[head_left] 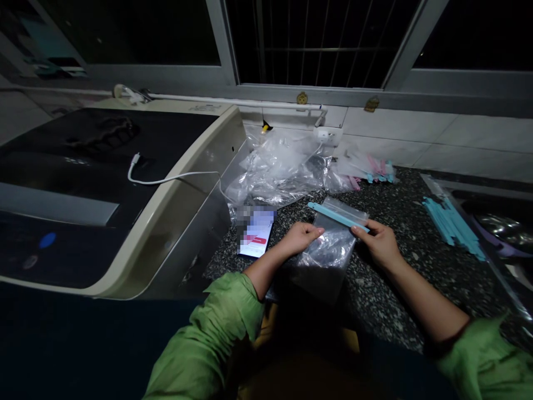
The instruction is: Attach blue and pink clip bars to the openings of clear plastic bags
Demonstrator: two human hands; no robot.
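A clear plastic bag (328, 247) hangs over the front of the dark speckled counter, its top edge lying toward the wall. My left hand (303, 238) is closed, thumb and fingers pinching the bag's left side. Between the thumb and fingers of my right hand (381, 244) is the right end of a light blue flat strip (338, 215). The strip slants across the upper part of the bag. Whether my right fingers also grip the bag's edge, I cannot tell.
A lit phone (256, 233) lies left of the bag. Crumpled clear plastic bags (278, 166) and pink and blue strips (381, 169) are heaped by the wall. More blue strips (452, 225) lie beside the sink (495, 244). A washing machine (166, 222) with a white cable (179, 176) stands left.
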